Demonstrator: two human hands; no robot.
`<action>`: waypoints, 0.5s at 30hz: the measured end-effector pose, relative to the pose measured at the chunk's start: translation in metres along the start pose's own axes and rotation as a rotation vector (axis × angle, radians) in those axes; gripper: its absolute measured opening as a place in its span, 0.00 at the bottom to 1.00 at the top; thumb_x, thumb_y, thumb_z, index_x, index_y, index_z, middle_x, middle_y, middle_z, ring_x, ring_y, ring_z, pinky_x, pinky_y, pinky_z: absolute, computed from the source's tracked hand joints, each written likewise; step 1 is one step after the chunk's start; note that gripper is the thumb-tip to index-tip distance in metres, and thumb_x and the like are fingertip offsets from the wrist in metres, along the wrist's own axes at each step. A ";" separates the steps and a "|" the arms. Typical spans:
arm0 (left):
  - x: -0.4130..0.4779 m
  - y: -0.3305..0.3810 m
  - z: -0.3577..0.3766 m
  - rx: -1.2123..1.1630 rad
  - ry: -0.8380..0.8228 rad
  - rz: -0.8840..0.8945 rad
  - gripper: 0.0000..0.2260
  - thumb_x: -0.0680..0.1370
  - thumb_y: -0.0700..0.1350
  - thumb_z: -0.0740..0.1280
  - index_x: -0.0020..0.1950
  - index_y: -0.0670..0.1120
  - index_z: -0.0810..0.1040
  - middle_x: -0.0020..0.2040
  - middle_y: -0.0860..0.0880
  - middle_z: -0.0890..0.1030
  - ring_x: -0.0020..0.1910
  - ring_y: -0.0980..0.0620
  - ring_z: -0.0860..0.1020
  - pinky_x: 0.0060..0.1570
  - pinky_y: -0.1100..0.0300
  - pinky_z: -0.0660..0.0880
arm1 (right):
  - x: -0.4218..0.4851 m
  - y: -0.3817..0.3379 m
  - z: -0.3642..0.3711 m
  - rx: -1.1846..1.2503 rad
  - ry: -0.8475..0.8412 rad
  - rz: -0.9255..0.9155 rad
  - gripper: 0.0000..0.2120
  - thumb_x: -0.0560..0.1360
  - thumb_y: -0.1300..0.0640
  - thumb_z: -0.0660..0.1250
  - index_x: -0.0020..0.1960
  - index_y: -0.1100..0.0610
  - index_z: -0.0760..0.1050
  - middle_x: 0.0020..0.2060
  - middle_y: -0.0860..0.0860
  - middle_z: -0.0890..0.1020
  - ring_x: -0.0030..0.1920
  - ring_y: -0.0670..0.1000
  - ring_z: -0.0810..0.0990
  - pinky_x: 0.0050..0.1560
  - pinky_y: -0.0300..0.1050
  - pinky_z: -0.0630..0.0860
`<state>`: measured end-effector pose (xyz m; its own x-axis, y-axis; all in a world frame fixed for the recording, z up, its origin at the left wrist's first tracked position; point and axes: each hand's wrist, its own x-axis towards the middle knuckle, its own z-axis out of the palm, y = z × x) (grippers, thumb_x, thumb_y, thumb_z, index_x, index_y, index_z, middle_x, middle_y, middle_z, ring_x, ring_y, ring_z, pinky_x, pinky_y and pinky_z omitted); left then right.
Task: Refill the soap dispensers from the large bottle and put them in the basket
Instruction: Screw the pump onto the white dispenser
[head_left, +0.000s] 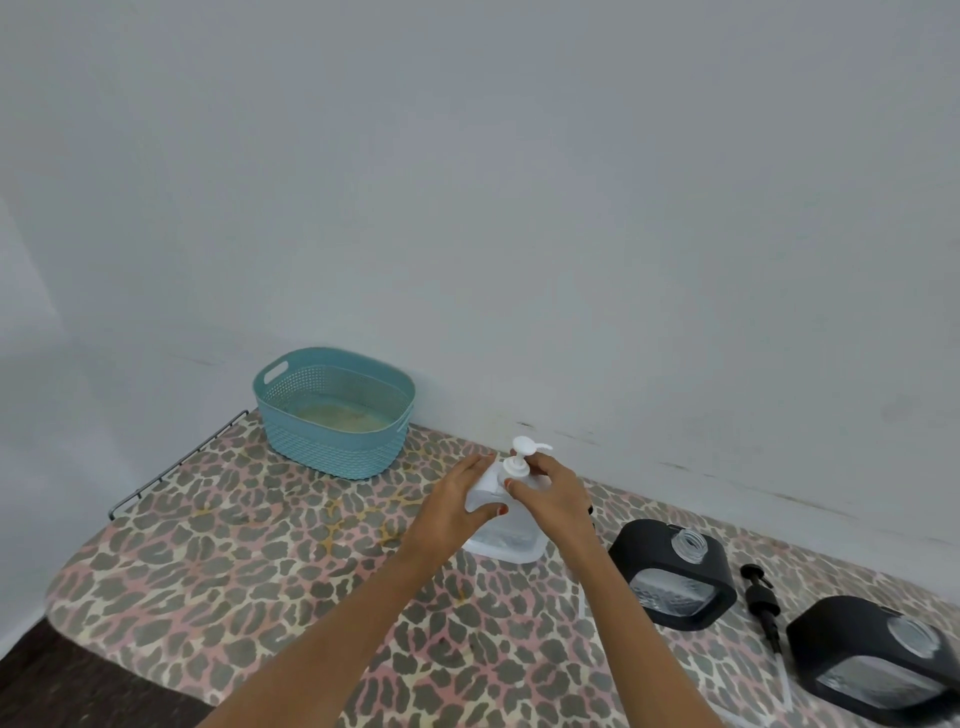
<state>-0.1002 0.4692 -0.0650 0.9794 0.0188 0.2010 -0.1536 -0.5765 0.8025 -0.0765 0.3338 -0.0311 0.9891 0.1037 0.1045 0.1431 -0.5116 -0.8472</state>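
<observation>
While the left hand (457, 496) wraps around the shoulder of the large clear bottle (506, 535), palm against its side and fingers curled over it, the right hand (553, 491) closes its fingertips on the collar of the white pump (522, 457) at the bottle's top. That bottle stands upright on the leopard-print table cover (260, 561), roughly at its middle and near the pale wall (519, 182). Just to the right of the right forearm sits a black-framed soap dispenser (675, 577) with a clear body, its threaded neck open and without a pump. A second dispenser (878, 660) of the same kind lies farther right, near the picture's edge, its neck also uncovered. Between the two, a black pump head (761, 597) lies on the cover with its tube pointing toward the near edge. Well apart to the left, at the far corner of the table, stands the teal basket (332, 447), perforated in its upper wall, with a handle slot at its left end. A wire rack edge (176, 462) juts out beside it.
</observation>
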 end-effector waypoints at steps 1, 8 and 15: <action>0.000 0.000 0.000 0.002 -0.001 -0.004 0.29 0.74 0.47 0.69 0.72 0.46 0.63 0.74 0.48 0.62 0.72 0.53 0.60 0.65 0.68 0.55 | 0.001 0.000 0.000 -0.002 0.025 0.005 0.18 0.70 0.57 0.70 0.59 0.55 0.74 0.50 0.47 0.77 0.48 0.44 0.73 0.42 0.30 0.65; 0.001 -0.002 0.001 0.012 -0.010 -0.007 0.29 0.74 0.48 0.69 0.72 0.47 0.62 0.74 0.49 0.62 0.73 0.53 0.59 0.65 0.67 0.54 | 0.001 -0.002 0.006 -0.032 0.083 0.013 0.25 0.69 0.51 0.73 0.62 0.55 0.69 0.50 0.46 0.72 0.49 0.45 0.70 0.45 0.28 0.63; 0.002 -0.002 0.001 0.004 0.003 -0.003 0.29 0.73 0.48 0.70 0.71 0.47 0.64 0.73 0.49 0.64 0.71 0.53 0.62 0.62 0.70 0.56 | 0.003 0.001 -0.005 -0.068 0.006 0.021 0.19 0.70 0.54 0.71 0.59 0.57 0.75 0.52 0.50 0.79 0.49 0.47 0.74 0.49 0.41 0.69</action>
<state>-0.0982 0.4695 -0.0674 0.9796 0.0230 0.1997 -0.1497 -0.5795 0.8011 -0.0729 0.3295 -0.0286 0.9921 0.0866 0.0902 0.1237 -0.5703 -0.8121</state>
